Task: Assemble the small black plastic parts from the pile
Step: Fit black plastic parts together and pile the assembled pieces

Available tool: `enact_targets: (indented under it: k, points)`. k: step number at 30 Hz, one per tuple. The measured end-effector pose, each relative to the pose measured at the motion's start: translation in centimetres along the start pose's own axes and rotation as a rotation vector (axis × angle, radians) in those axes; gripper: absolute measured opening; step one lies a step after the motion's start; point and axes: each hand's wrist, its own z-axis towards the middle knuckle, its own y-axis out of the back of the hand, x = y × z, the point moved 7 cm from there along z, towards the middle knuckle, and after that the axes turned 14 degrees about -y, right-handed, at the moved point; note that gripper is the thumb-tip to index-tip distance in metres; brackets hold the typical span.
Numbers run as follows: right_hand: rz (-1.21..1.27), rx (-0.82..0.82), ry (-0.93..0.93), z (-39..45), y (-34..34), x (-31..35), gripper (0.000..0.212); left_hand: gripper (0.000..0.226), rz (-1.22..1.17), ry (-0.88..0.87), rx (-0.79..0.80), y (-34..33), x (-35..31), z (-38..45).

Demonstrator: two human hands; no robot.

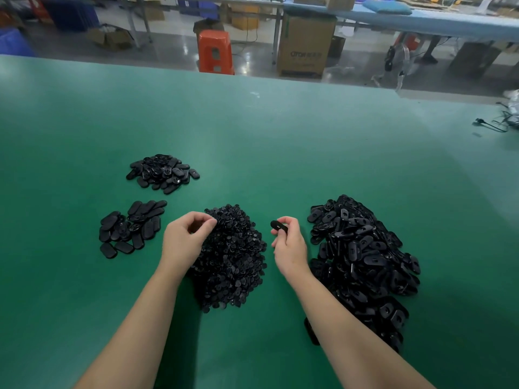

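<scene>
On the green table (280, 130), the left hand (184, 240) curls its fingers into the middle pile of small black parts (233, 259); whether it pinches one is unclear. The right hand (289, 244) pinches an oval black piece (278, 226). A pile of oval pieces (365, 262) lies right, two smaller heaps (132, 228) (163, 173) far left.

Orange stool (215, 51) and cardboard box (305, 43) beyond green table (280, 130); black cable (490, 125) at its right edge.

green table (252, 130) | four heaps of black parts (233, 256) (all loose)
</scene>
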Motion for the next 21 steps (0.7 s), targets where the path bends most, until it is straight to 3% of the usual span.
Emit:
enact_targets:
  k: [3, 7, 18, 21]
  points:
    - [0.0, -0.001, 0.003, 0.0, 0.0, -0.1, 0.022, 0.013, -0.239, 0.112, 0.068, -2.3, -0.7, 0.1]
    - [0.027, -0.007, -0.008, 0.0, -0.1, -0.3, 0.021, 0.013, -0.385, 0.179, 0.094, -3.7, -1.4, 0.2]
    - [0.011, -0.018, 0.017, 0.1, 0.0, -0.2, 0.021, 0.027, -0.426, 0.174, 0.141, -4.7, -2.0, -0.3]
    - [0.011, -0.02, 0.014, 0.0, 0.0, -0.2, 0.022, 0.034, -0.339, 0.144, 0.173, -4.8, -2.2, -0.5]
